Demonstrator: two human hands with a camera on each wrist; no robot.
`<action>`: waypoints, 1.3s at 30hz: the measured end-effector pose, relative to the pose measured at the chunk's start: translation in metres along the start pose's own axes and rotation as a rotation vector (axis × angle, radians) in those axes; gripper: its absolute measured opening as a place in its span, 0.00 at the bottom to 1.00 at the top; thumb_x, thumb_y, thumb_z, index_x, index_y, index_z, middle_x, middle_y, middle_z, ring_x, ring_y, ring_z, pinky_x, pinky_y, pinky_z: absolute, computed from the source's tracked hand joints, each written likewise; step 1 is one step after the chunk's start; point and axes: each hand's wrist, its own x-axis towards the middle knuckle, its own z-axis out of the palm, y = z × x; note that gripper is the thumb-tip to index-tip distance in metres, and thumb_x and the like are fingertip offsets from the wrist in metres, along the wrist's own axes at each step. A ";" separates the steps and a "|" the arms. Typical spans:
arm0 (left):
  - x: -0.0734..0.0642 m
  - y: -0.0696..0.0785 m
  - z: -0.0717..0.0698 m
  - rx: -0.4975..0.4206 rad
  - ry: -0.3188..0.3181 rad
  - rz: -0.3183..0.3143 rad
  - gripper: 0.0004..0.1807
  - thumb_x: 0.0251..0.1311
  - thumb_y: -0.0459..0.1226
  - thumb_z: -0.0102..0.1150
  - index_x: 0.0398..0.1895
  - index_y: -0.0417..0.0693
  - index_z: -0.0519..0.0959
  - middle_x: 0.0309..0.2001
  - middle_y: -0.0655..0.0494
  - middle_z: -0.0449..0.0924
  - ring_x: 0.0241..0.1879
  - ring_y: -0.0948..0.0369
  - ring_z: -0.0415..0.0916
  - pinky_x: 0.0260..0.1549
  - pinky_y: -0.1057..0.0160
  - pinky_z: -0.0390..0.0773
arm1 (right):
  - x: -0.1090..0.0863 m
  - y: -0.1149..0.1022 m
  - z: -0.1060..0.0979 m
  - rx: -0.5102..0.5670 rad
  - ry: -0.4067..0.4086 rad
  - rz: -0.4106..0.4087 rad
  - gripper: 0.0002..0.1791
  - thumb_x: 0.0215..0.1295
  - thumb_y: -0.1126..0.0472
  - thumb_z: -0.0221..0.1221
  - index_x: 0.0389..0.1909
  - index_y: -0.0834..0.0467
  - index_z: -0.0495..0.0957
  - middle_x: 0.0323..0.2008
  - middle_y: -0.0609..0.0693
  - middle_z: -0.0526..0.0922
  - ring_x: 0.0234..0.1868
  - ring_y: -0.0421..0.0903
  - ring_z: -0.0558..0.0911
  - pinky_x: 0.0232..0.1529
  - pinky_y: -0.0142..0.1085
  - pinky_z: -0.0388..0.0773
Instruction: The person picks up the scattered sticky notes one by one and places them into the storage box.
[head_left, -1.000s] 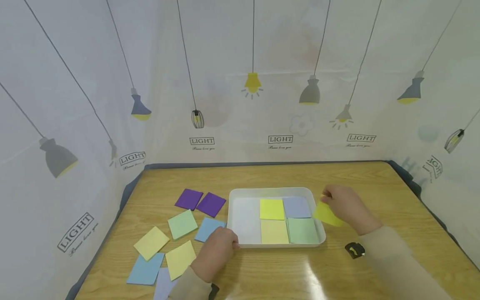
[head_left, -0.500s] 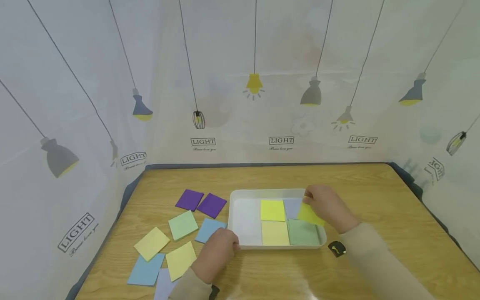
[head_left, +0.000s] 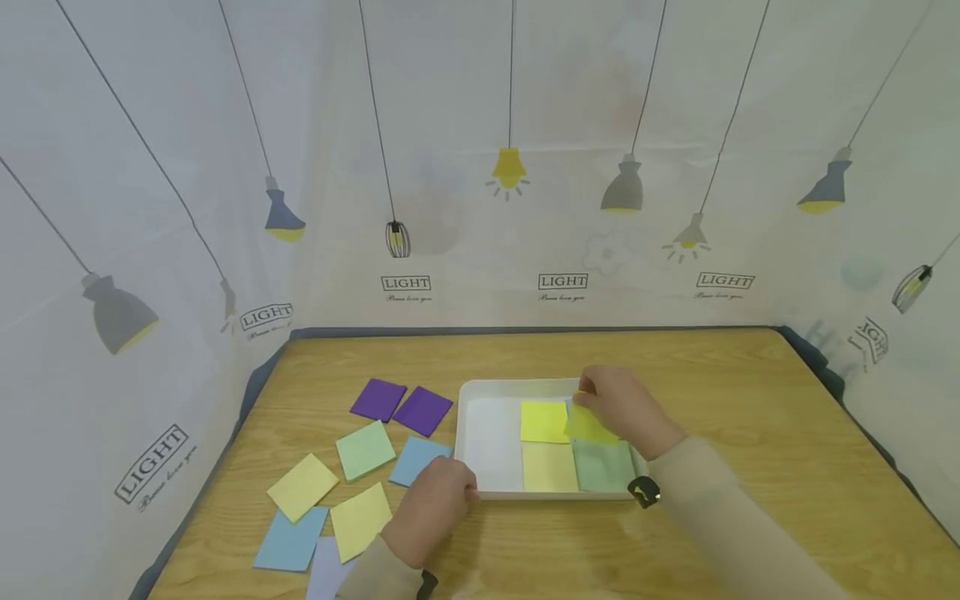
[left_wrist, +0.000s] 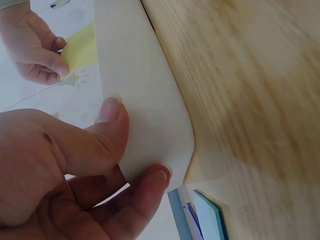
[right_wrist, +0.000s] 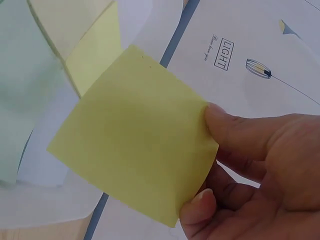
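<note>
My left hand grips the front left corner of a white tray, thumb and fingers on its wall in the left wrist view. Over the tray's back right part, my right hand pinches a yellow sticky note by one edge, thumb on one side and fingers on the other. Inside the tray lie a bright yellow note, a pale yellow note and a green note. The held note largely covers a lilac note at the back right in the head view.
Left of the tray lie two purple note pads, a green pad, blue pads, pale yellow pads and a lilac one. A lamp-print cloth walls the wooden table at back and sides.
My right hand has moved left with the yellow sticky note, from beside the tray's right end to over its back right part. The left hand has stayed at the tray's corner.
</note>
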 end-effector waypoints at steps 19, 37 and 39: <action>0.004 -0.003 0.003 -0.006 0.012 -0.007 0.06 0.56 0.34 0.71 0.23 0.50 0.89 0.24 0.61 0.86 0.26 0.66 0.77 0.33 0.65 0.81 | 0.024 -0.026 0.027 0.087 -0.047 -0.023 0.07 0.68 0.61 0.63 0.34 0.60 0.79 0.30 0.50 0.81 0.30 0.46 0.76 0.31 0.36 0.75; 0.000 -0.003 0.001 -0.017 0.013 -0.011 0.05 0.55 0.33 0.71 0.23 0.49 0.89 0.25 0.61 0.86 0.26 0.66 0.77 0.32 0.66 0.80 | 0.042 -0.031 0.045 0.089 -0.099 0.036 0.07 0.67 0.60 0.64 0.32 0.58 0.80 0.29 0.50 0.81 0.31 0.46 0.77 0.30 0.35 0.76; -0.001 -0.003 0.001 -0.017 0.012 -0.016 0.05 0.55 0.33 0.71 0.23 0.49 0.89 0.25 0.61 0.86 0.26 0.66 0.77 0.32 0.66 0.80 | 0.045 -0.030 0.047 0.088 -0.098 0.040 0.07 0.67 0.60 0.65 0.33 0.59 0.79 0.29 0.50 0.80 0.31 0.46 0.76 0.30 0.35 0.75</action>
